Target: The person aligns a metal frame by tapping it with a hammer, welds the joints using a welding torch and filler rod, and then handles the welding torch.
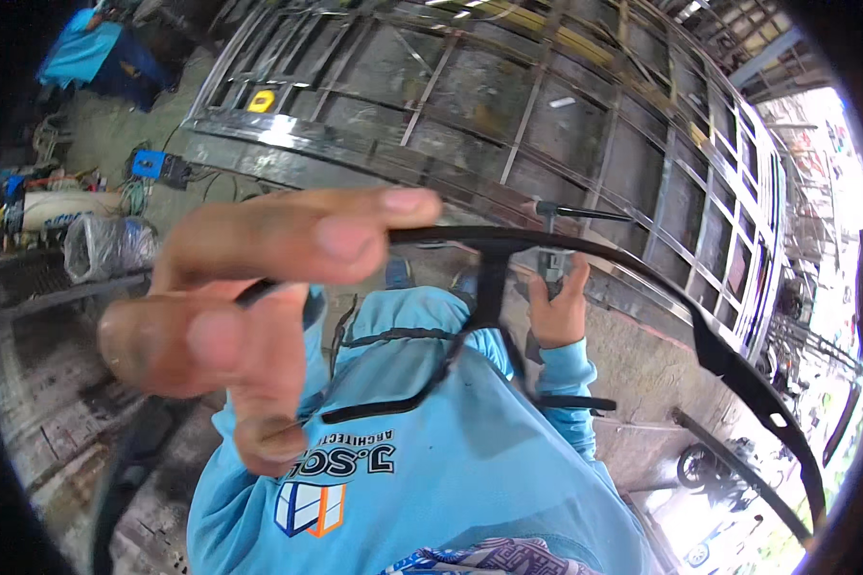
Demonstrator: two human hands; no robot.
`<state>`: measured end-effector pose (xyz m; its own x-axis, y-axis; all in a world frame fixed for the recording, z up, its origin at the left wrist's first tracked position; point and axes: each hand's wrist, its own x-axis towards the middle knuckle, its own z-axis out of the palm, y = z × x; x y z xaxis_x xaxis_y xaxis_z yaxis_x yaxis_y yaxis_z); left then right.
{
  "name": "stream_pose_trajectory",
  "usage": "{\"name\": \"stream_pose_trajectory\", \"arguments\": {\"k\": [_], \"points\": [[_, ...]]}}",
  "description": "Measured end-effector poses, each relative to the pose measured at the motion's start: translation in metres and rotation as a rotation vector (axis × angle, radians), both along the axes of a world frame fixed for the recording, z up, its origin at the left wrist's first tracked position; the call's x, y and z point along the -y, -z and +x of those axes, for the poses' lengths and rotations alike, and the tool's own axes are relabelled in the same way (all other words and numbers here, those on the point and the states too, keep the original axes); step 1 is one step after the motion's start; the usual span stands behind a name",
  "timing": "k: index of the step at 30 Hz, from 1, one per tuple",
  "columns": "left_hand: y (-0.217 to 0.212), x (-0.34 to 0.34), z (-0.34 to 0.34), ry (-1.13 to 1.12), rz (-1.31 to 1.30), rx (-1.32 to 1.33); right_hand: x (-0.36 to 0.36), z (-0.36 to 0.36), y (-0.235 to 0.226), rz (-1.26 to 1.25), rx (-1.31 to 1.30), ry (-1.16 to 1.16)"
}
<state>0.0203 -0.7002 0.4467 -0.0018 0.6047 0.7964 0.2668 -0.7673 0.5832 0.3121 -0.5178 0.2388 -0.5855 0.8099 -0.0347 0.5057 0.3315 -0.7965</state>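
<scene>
Close to the camera, my left hand [249, 297] grips a pair of black-framed glasses [494, 278] by the rim on one side. The dark frame spans the middle of the view, with its nose pads hanging down in front of my light blue shirt. Farther off, beyond the frame, my right hand [558, 311] is closed round the lower grey part of a tool [550, 261] with a dark bar across its top. The glasses partly cover that tool, so its kind cannot be made out. Both tool and hand are at the near edge of a metal framework [508, 163].
A yellow tape measure [261, 101] lies on the framework's left end. On the floor at left stands a blue and black machine [158, 166] with cables. A plastic bag [110, 247] is below it. Another person in blue [81, 48] is at the far left. A motorcycle [714, 465] stands lower right.
</scene>
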Motion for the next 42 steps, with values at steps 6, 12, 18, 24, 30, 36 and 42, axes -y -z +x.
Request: {"name": "stream_pose_trajectory", "arguments": {"k": [6, 12, 18, 24, 30, 36, 42], "points": [[-0.003, -0.062, 0.053, -0.006, 0.054, 0.096, -0.045, 0.042, -0.003, -0.035, -0.056, 0.041], [-0.019, -0.16, 0.101, 0.296, 0.111, 0.089, -0.064, 0.09, 0.024, 0.1, -0.223, 0.182], [-0.026, -0.214, 0.157, 0.561, 0.031, 0.252, -0.05, 0.142, 0.037, -0.172, -0.282, 0.321], [-0.046, -0.24, 0.177, 0.627, 0.1, 0.296, -0.036, 0.146, 0.013, 0.24, -0.046, 0.55], [-0.044, -0.185, 0.112, 0.518, -0.089, 0.512, -0.044, 0.15, -0.002, -0.218, -0.127, 0.363], [-0.068, -0.199, 0.129, 0.203, 0.359, 0.187, -0.039, 0.135, 0.021, -0.136, -0.324, 0.357], [-0.097, -0.183, 0.127, 0.129, 0.365, 0.152, -0.012, 0.129, 0.062, -0.306, -0.436, 0.374]]}}
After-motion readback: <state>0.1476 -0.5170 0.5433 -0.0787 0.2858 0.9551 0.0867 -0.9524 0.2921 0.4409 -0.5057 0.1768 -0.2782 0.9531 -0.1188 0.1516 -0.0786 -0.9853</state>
